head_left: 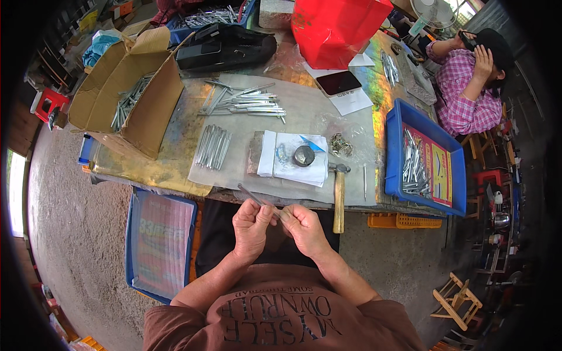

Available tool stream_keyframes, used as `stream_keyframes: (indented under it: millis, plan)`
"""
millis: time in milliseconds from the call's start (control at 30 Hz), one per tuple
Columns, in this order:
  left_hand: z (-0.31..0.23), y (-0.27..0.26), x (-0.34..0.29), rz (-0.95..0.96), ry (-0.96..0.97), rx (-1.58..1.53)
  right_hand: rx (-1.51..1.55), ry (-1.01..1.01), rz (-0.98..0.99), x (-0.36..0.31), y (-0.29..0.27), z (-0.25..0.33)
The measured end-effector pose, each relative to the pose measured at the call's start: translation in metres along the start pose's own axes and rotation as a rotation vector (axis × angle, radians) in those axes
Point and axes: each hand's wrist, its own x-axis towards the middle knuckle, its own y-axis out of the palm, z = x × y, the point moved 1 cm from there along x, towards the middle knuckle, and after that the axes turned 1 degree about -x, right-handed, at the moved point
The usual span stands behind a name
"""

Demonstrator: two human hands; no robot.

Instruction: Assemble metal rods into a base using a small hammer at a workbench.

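Note:
Over my lap, just off the table's front edge, my left hand (253,227) is closed around a slim grey metal rod (249,192). Its upper end sticks out toward the table. My right hand (305,229) pinches at the rod's lower end, its fingertips close against the left ones; the fingers hide that end. Ahead on the table, a round dark metal block (304,155) stands on a white paper pad (275,169). A hammer (339,202) with a wooden handle lies to the right, beside a single thin rod (365,181).
Rods lie in a neat row (213,147) and a loose heap (252,104). Small metal parts (339,144) rest on clear plastic. A cardboard box (158,111) stands left, a blue tray (395,158) right, a red bag (333,35) behind. A person (468,93) sits at far right.

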Motion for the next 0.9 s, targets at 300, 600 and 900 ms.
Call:
stream_keyframes:
  millis: [300,600,900]
  plan:
    - [-0.002,-0.001,0.006,-0.026,-0.083,-0.126,0.074,-0.005,0.025,0.002,0.002,0.006]
    - [0.001,0.002,0.005,-0.017,-0.075,-0.165,0.118,-0.062,-0.036,0.001,0.005,-0.004]
    - [-0.004,0.003,0.012,-0.016,-0.157,-0.200,0.092,-0.042,-0.039,0.003,0.000,0.002]
